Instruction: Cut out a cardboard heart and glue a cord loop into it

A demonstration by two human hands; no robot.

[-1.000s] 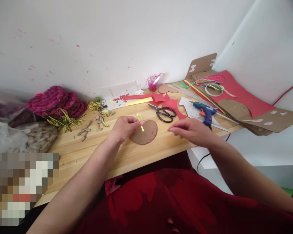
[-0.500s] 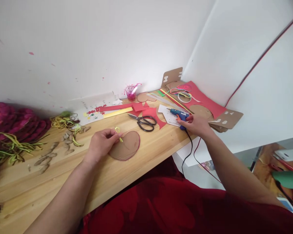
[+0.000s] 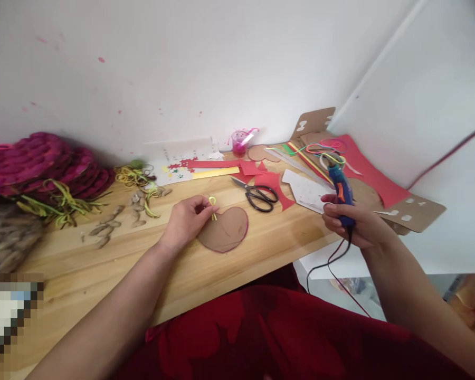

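Between thumb and forefinger, my left hand (image 3: 188, 219) pinches a small yellow string loop (image 3: 212, 202) at the upper left edge of a heart-shaped cardboard piece (image 3: 225, 232) that lies on the wooden table. My right hand (image 3: 350, 219) is wrapped round a blue glue gun (image 3: 343, 195) with an orange trigger, raised over the table's right part, its nozzle pointing up and away. A black cord hangs from its handle. Black-handled scissors (image 3: 261, 196) lie between the heart and the glue gun.
Red paper scraps (image 3: 275, 184), a white paper piece (image 3: 306, 190) and a pink-stained cup (image 3: 239, 143) lie or stand further back. Peanuts (image 3: 106, 224), yellow-green string (image 3: 59, 203) and purple braided pieces (image 3: 43, 163) are at the left. Cardboard (image 3: 419, 211) sticks out at the right.
My right hand has picked up the glue gun from the white paper and turned it nozzle-up. My left hand still pinches the yellow loop. The view has shifted, moving the table items rightward.
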